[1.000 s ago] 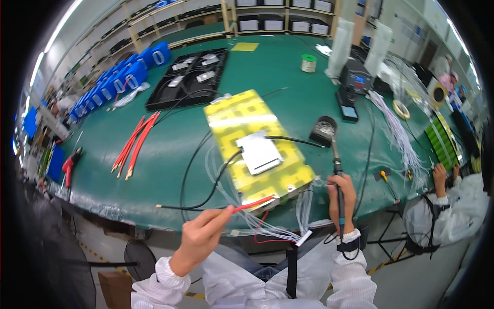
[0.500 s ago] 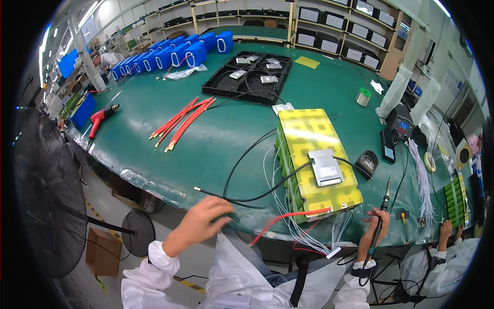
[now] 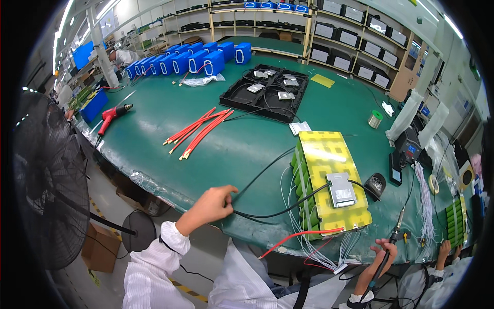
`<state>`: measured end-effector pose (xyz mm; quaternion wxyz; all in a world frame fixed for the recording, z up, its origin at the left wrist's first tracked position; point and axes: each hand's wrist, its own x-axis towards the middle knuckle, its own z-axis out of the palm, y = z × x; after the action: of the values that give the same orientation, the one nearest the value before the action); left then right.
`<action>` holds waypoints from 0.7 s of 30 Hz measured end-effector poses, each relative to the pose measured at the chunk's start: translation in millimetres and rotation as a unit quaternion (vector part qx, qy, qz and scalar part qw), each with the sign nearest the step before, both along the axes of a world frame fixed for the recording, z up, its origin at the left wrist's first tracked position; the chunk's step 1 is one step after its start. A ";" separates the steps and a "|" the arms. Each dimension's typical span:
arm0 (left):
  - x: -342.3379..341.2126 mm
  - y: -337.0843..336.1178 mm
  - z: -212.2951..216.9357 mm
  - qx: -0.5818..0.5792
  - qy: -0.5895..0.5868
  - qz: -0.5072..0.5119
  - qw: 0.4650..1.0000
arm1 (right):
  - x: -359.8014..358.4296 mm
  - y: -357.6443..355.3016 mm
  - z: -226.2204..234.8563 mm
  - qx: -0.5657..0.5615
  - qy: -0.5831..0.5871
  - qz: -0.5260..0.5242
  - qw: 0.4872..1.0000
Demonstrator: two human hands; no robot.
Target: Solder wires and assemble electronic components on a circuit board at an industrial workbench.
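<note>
My left hand [image 3: 210, 205] pinches the end of a black cable [image 3: 267, 212] at the near edge of the green table [image 3: 206, 149]. The cable runs right to a grey circuit board [image 3: 341, 189] on top of a yellow battery pack [image 3: 329, 180]. A red wire [image 3: 298, 238] and several white wires [image 3: 303, 242] hang from the pack's near end. My right hand [image 3: 383, 255] holds a soldering iron [image 3: 391, 244] by its handle, tip up, just right of the pack.
Red cables [image 3: 198, 131] lie mid-table beside a black tray [image 3: 265, 92] of parts. Blue cases [image 3: 190, 59] line the far left, a red heat gun [image 3: 114, 114] the left edge. A solder station [image 3: 406, 149] stands right. A black fan [image 3: 49, 180] is at left. Another person's hand [image 3: 443, 250] is at right.
My left hand let go of the red wire and moved to the black cable, which it now pinches. The view swung left. My right hand kept the soldering iron.
</note>
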<state>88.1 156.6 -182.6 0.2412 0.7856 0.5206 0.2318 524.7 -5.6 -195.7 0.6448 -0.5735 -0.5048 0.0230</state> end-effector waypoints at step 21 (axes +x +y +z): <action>-67.4 258.8 -53.3 0.197 0.203 0.149 0.948 | -51.4 5.9 38.9 -0.046 -0.024 -0.014 0.999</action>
<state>20.7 415.4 -235.9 -0.0663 0.7616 0.6135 0.1982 473.4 0.3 -156.9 0.6059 -0.6097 -0.5105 0.0232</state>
